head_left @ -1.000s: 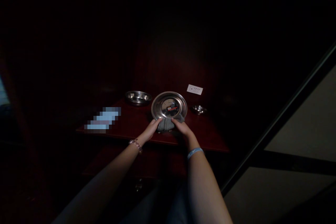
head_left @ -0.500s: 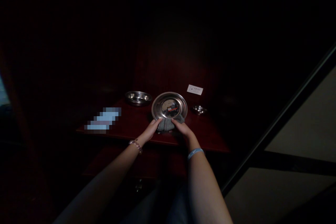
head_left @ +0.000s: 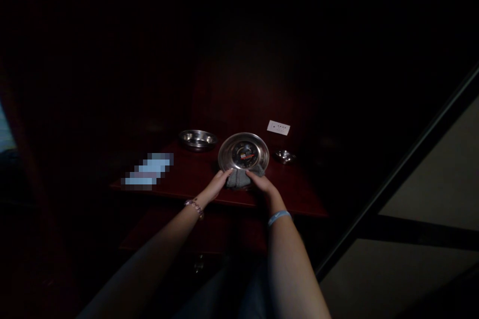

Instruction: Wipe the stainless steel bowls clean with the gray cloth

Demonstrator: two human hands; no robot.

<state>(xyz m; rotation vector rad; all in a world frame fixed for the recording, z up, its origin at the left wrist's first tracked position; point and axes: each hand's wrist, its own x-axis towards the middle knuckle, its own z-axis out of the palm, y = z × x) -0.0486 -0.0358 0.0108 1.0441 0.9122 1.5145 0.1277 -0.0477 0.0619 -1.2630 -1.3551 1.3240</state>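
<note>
A round, shallow steel plate (head_left: pixel 244 152) is tilted up toward me over the desk, its inside face and a dark reflection with a red-and-white patch visible. A folded grey cloth (head_left: pixel 238 178) covers its near rim. My left hand (head_left: pixel 216 185) is closed on the cloth and the plate's left near edge, thumb on top. On the other side, my right hand (head_left: pixel 263 183) grips the right near edge through the cloth, thumb also on top. The other fingers of both hands are hidden underneath.
A larger steel bowl (head_left: pixel 198 140) stands at the back left, and a small steel bowl (head_left: pixel 285 156) at the right. A blurred pale rectangle (head_left: pixel 147 172) lies on the left of the dark red desk (head_left: pixel 299 194). A white socket (head_left: pixel 279 127) is on the back wall.
The plate has shifted very slightly right and down, and the reflection in its middle has turned darker. Both hands keep their hold.
</note>
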